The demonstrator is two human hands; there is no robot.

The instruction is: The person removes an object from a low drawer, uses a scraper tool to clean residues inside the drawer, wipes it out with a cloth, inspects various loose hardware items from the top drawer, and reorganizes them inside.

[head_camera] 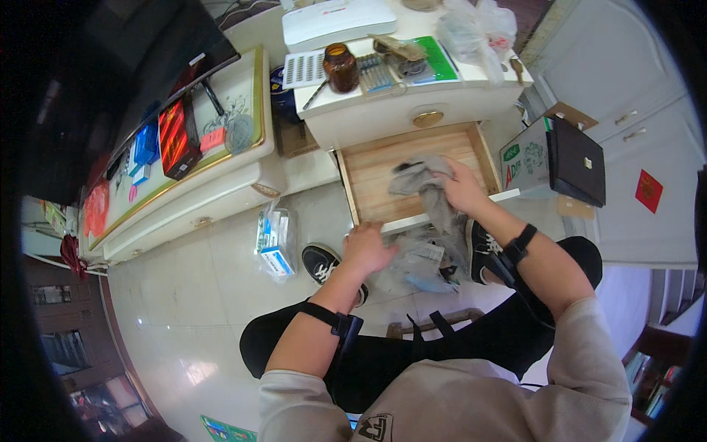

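Observation:
A pulled-out wooden drawer (pixel 381 171) with a white front lies before me, under a white cabinet (pixel 375 113) with a gold round handle. My right hand (pixel 461 185) grips a crumpled grey cloth (pixel 422 174) over the right part of the drawer, and one end of it hangs over the front edge. My left hand (pixel 367 246) rests on the drawer's left front corner, fingers on the edge and thumb apart. Below the front, between my shoes, sits a clear plastic bag (pixel 425 257) with mixed items that I cannot make out.
On the cabinet top stand a brown glass jar (pixel 341 69), a white device (pixel 339 25) and plastic bags (pixel 478 33). A bag of small boxes (pixel 276 243) lies on the floor to the left. At right are a carton (pixel 522 157) and a black case (pixel 577 160).

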